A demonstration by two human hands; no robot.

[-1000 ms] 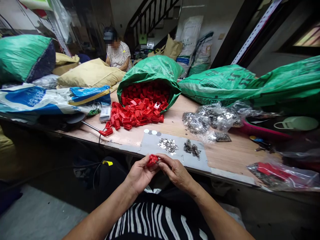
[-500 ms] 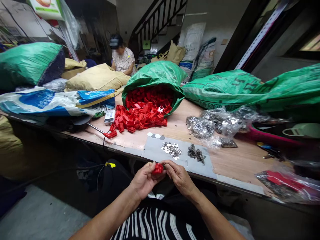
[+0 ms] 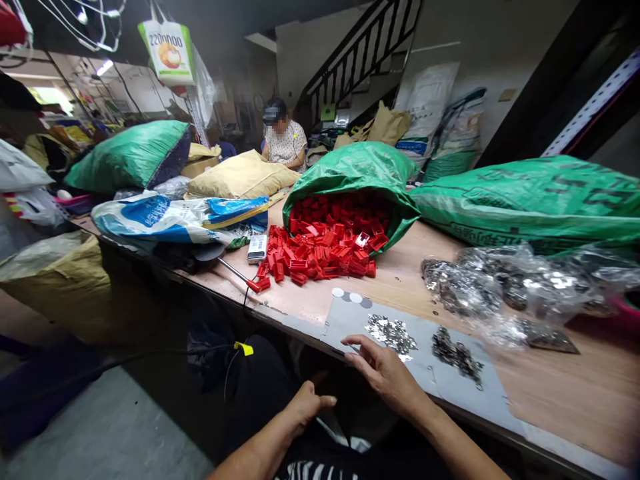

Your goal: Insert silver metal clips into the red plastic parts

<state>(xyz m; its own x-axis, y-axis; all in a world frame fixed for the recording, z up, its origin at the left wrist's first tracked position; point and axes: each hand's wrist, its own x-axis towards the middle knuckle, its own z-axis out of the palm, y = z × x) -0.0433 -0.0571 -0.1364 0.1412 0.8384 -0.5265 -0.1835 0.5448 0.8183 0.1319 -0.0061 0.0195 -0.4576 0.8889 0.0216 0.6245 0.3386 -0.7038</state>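
Observation:
My left hand (image 3: 306, 408) is low in front of the table edge, above my lap. Its thumb is stretched out, the other fingers are partly hidden, and no red part shows in it. At the table edge, my right hand (image 3: 383, 370) has thumb and index finger close around something thin and small that I cannot make out. Just beyond it lies a pile of shiny flat metal pieces (image 3: 393, 333) on a grey mat (image 3: 345, 320). A pile of darker small metal parts (image 3: 456, 355) lies to its right.
Red plastic parts (image 3: 320, 250) spill from a green sack (image 3: 350, 167). Left of them are a small white box (image 3: 257, 248) and a red-handled tool (image 3: 257, 285). Clear bags of metal pieces (image 3: 500, 287) lie right. A co-worker (image 3: 285, 140) sits behind a tan sack (image 3: 240, 175).
The red part has gone from my left hand, which has moved lower. My hands have separated, the right one now nearer the shiny pile. The camera view has turned left.

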